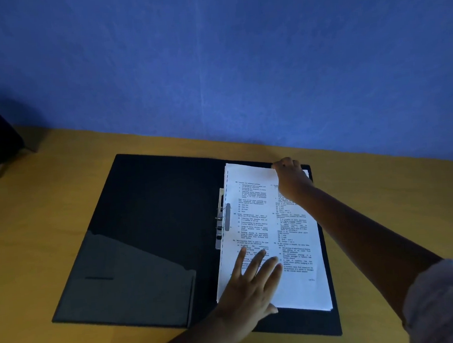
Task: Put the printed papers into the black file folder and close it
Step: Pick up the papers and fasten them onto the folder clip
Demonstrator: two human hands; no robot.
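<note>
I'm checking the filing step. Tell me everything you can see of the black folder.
The black folder lies open and flat on the yellow table, near the blue wall. Its left flap carries a glossy inner pocket; a metal clip sits along the spine. The printed papers lie on its right half, pressed by the left hand and held at the far edge by the right hand.
</note>
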